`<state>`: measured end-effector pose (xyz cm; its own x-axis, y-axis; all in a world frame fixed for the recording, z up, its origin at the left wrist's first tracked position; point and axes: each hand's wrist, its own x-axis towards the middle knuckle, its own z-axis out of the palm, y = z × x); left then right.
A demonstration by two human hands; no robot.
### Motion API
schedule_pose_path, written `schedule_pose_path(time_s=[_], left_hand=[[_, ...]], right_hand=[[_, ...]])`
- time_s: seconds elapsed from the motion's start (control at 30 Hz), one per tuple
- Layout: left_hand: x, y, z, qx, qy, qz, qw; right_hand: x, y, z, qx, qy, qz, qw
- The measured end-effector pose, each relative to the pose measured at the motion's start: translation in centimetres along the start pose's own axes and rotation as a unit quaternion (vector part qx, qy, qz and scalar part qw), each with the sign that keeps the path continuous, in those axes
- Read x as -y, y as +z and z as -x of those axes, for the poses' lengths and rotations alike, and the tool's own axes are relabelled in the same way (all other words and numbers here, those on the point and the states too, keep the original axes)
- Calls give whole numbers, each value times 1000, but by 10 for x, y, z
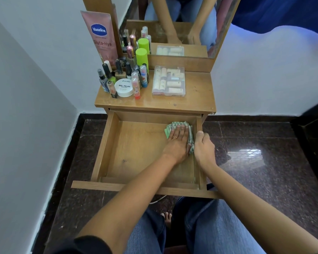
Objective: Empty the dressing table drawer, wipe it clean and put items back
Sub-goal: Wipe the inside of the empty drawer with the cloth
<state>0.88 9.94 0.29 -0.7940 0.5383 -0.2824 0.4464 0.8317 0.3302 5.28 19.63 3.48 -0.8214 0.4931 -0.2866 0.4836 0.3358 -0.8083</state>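
head view: one drawer point(104, 149) stands pulled out. your left hand point(178, 142) lies flat, fingers straight, pressing one green cloth point(167, 132) into its far right corner. your right hand point(204, 147) grips the drawer's right wall. on the tabletop point(196, 99): one pink tube point(103, 37), one white jar point(124, 88), one clear box point(169, 81).

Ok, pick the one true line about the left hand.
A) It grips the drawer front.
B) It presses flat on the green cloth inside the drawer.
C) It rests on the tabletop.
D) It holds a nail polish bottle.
B: the left hand lies flat, fingers straight, on the green cloth in the drawer.
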Motion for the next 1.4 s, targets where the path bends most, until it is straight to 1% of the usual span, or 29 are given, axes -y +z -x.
schedule_pose_path(time_s=[0.1, 0.23, 0.37, 0.53, 0.77, 0.87, 0.93, 1.07, 1.2, 1.27, 1.4], left_hand=[[6, -2, -2, 14, 19, -5, 1000], [8, -15, -8, 59, 59, -28, 996], [10, -19, -14, 97, 58, 4, 994], [14, -33, -16, 142, 62, -18, 988], [20, -26, -9, 101, 109, -20, 989], [21, -20, 1, 89, 117, 7, 989], [22, -16, 5, 84, 113, 28, 990], [18, -13, 1, 67, 93, 21, 993], [13, -16, -12, 56, 54, 42, 996], [9, -16, -13, 45, 39, 35, 998], [2, -5, -8, 15, 35, 30, 999]], right_hand=[[-1, 0, 0, -1, 3, -2, 1000], [1, 0, 1, -2, 7, -11, 1000], [1, -1, 2, -2, 2, -17, 1000], [2, -1, 2, 1, 5, -14, 1000], [4, -3, 2, 6, 0, -2, 1000], [4, -4, 2, 9, 0, -4, 1000], [4, -4, 2, 9, 0, -4, 1000], [4, -3, 3, 5, 3, -10, 1000], [3, -3, 2, 5, 7, -14, 1000], [4, -3, 2, 6, 8, -14, 1000], [5, -3, 3, 7, 7, -13, 1000]])
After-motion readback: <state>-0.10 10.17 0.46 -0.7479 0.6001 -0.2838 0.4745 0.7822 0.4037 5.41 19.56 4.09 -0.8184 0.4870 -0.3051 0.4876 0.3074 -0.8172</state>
